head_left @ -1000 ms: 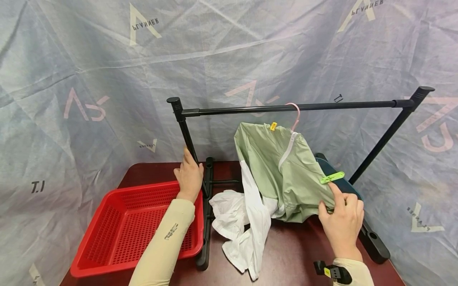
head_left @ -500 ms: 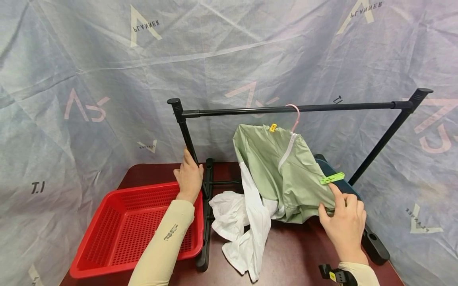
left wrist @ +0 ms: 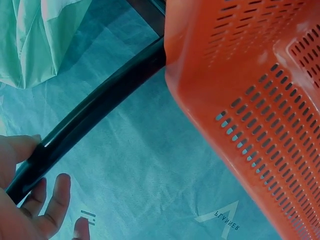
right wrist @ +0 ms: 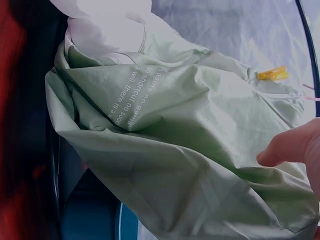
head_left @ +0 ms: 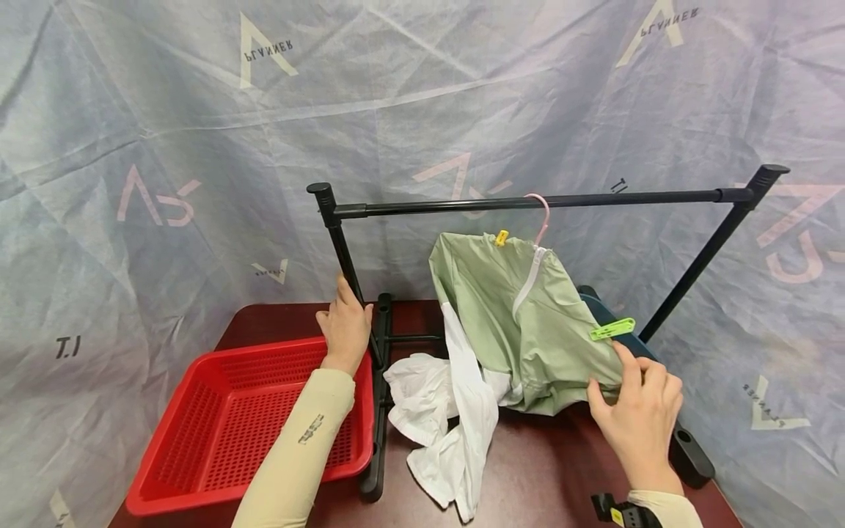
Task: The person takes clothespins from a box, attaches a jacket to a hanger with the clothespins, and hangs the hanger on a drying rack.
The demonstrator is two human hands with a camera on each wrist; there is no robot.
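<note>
My left hand (head_left: 345,330) grips the left post (left wrist: 105,100) of a black clothes rack, thumb on one side and fingers on the other in the left wrist view. A light green and white jacket (head_left: 488,293) hangs crookedly from a pink hanger (head_left: 543,217) hooked on the rack's bar. Its white sleeves trail onto the table. At the jacket's lower right, my right hand (head_left: 640,418) pinches the green cloth; the thumb shows against it in the right wrist view. Just above that hand, a bright green clothespin (head_left: 612,329) is clipped on. A yellow clip (right wrist: 272,74) sits at the top edge.
A red perforated basket (head_left: 218,411) stands left of the rack, beside its black foot (head_left: 373,469). Behind the jacket at right lies a dark teal object (head_left: 597,308). The dark red table (head_left: 548,469) backs onto a grey printed sheet.
My right hand has shifted slightly right, still pinching the cloth. The left hand keeps its grip on the post, and the jacket has barely moved.
</note>
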